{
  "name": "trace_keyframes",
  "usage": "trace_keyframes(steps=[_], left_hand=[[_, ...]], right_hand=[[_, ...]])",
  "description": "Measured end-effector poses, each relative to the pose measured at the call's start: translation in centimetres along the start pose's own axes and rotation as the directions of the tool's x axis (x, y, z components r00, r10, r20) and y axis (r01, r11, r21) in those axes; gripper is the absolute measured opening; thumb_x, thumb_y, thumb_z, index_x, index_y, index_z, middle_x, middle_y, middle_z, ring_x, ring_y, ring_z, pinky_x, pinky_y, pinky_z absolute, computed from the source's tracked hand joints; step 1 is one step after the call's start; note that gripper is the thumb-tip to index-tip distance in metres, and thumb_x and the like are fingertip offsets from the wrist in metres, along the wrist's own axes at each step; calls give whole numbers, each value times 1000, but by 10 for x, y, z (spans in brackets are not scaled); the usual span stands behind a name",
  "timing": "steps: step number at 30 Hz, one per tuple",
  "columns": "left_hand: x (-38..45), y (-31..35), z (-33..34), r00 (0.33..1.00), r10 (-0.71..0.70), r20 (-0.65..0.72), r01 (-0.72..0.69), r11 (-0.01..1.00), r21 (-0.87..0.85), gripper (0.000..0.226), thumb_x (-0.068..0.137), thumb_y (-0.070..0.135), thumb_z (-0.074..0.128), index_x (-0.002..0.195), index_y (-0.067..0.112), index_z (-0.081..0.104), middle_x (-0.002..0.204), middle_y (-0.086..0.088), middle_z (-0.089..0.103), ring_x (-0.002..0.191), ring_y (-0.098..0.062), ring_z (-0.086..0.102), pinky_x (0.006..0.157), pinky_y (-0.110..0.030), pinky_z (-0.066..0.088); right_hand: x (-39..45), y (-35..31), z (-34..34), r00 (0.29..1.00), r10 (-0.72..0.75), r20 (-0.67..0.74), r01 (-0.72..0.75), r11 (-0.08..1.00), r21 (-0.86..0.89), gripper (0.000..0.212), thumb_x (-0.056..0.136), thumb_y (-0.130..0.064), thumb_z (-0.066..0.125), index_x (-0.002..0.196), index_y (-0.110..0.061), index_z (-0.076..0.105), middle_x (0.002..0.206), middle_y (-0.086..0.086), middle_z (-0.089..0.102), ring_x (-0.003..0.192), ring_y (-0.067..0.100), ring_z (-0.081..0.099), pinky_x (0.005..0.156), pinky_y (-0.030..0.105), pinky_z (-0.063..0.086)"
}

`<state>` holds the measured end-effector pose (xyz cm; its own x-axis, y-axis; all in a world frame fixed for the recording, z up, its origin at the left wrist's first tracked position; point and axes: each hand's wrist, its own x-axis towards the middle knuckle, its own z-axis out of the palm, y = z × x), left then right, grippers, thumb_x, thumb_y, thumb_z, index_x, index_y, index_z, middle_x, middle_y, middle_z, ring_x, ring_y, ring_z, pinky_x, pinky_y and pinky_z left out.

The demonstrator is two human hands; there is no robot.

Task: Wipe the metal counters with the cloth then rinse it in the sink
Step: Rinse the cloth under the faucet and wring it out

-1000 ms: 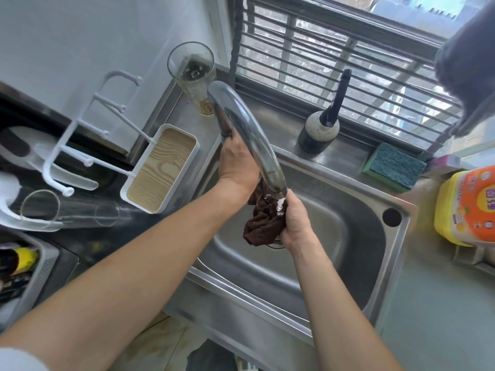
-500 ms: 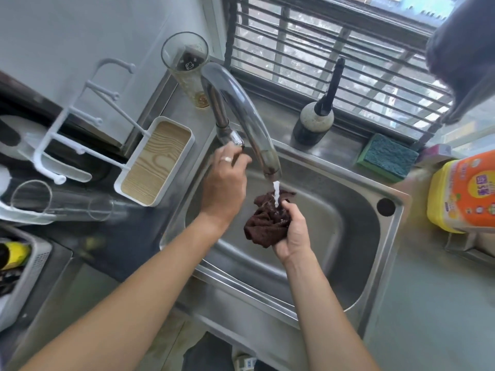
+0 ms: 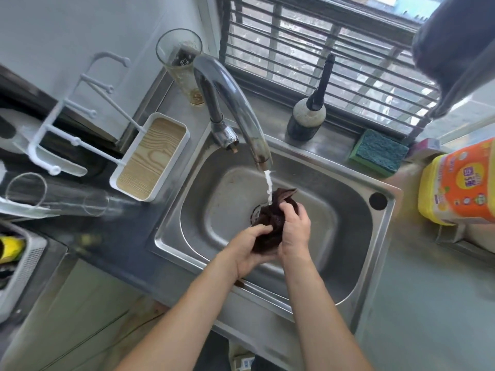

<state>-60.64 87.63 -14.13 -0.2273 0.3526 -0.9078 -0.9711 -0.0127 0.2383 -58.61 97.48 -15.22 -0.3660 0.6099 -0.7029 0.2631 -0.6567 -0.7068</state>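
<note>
A dark brown cloth [image 3: 270, 223] is bunched over the middle of the steel sink [image 3: 345, 253]. My left hand [image 3: 247, 246] grips its lower part from the left. My right hand [image 3: 294, 230] grips it from the right, fingers curled over the top. A curved chrome tap [image 3: 241, 108] arches over the basin, and a thin stream of water [image 3: 268, 187] falls from its spout onto the cloth's upper edge. The drain is mostly hidden behind the cloth.
A white tray with a wood-grain bottom [image 3: 151, 156] and a tall glass [image 3: 182, 62] stand left of the tap. A dark bottle [image 3: 308, 116] and green sponge [image 3: 379, 152] sit on the back ledge. A yellow and orange container [image 3: 460, 183] stands right.
My left hand left the tap handle and came down to grip the cloth beside my right hand. Water now runs in a steady stream, and the cloth sits lower in the basin.
</note>
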Motion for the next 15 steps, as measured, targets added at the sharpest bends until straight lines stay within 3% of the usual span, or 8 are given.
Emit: trace_keyframes(steps=[3,6,8,10,12,15], left_hand=[[13,4,1,986,72,-148,-77,996,-32,36,100,14,54,135,5,60,112,-19,73,94,-30,71,81,-45,61],[20,6,-1,974,-14,-225,8,1000,-29,40,99,42,54,123,14,67,102,-15,76,92,-32,72,97,-57,54],[22,10,-2,973,-73,-218,65,997,-45,51,95,59,50,115,15,70,96,-14,76,99,-34,72,98,-61,51],[25,14,-1,988,-63,-141,48,992,-113,59,94,65,47,113,15,72,103,-15,77,98,-34,73,89,-55,56],[24,21,4,997,-14,-82,-1,984,-177,55,96,59,50,112,11,73,107,-18,76,93,-33,73,85,-49,57],[31,23,9,991,81,-109,-93,990,-108,46,96,39,63,130,8,64,114,-19,73,94,-31,72,77,-43,61]], right_hand=[[-1,-9,2,995,-90,-33,88,995,-40,16,92,-2,57,81,-13,62,69,-1,60,59,7,53,60,24,47],[-1,-10,1,1000,-3,4,2,996,92,10,86,-10,55,81,-14,62,73,0,61,69,11,57,66,26,49],[-2,-6,2,996,75,43,-81,983,165,8,76,-20,53,80,-16,59,78,4,60,77,19,57,71,32,50],[-3,-3,2,993,89,79,-103,975,197,13,77,-22,48,82,-15,58,80,6,61,80,22,58,76,34,51],[-3,-2,2,991,83,107,-100,980,171,28,78,-27,45,89,-11,64,85,11,67,84,25,63,84,38,53],[2,1,2,995,58,76,-57,998,-13,47,79,-53,54,87,-11,75,92,14,76,90,30,69,91,43,55]])
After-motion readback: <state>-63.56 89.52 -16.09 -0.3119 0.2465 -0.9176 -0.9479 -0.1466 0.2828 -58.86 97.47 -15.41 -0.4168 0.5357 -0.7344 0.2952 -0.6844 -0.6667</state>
